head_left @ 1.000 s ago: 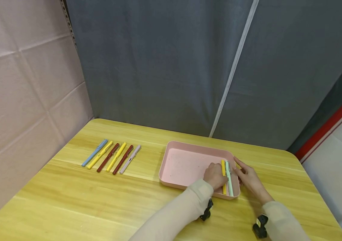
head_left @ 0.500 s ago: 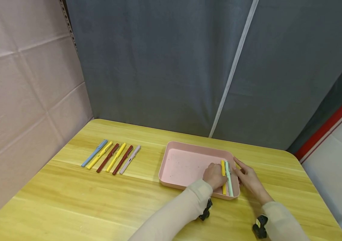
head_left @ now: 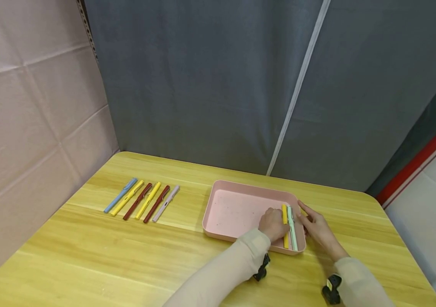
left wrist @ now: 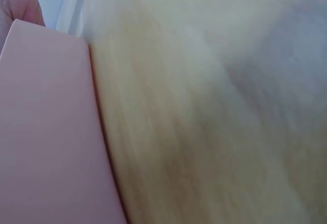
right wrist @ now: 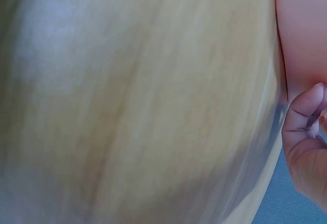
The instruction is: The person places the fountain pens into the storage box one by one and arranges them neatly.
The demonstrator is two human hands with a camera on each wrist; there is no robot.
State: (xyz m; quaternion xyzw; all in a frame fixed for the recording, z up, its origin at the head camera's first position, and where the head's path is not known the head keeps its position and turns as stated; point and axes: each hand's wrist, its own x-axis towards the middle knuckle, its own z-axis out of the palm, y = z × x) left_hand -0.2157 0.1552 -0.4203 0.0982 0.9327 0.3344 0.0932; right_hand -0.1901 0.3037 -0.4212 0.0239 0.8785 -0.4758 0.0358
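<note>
My left hand (head_left: 274, 224) reaches into the pink tray (head_left: 237, 237) near its right end and holds a yellow pen (head_left: 284, 213), its fingers covering the middle of the barrel. Beside that pen, on the right, a mint green pen (head_left: 292, 228) lies lengthwise from back to front in the tray. My right hand (head_left: 319, 230) grips the right wall of the tray from outside. In the right wrist view its curled fingers (right wrist: 305, 106) touch the pink wall. The left wrist view has the tray's outer wall (left wrist: 51, 127) and part of a hand (left wrist: 23, 2) behind it; neither pen shows there.
On the left of the wooden table (head_left: 99, 256) several pens lie side by side, slanted: a blue pen (head_left: 121, 195), yellow ones, dark red ones and a lilac pen (head_left: 166, 204). A grey curtain (head_left: 202, 85) hangs behind the table, and a pale cloth wall (head_left: 30, 128) stands left.
</note>
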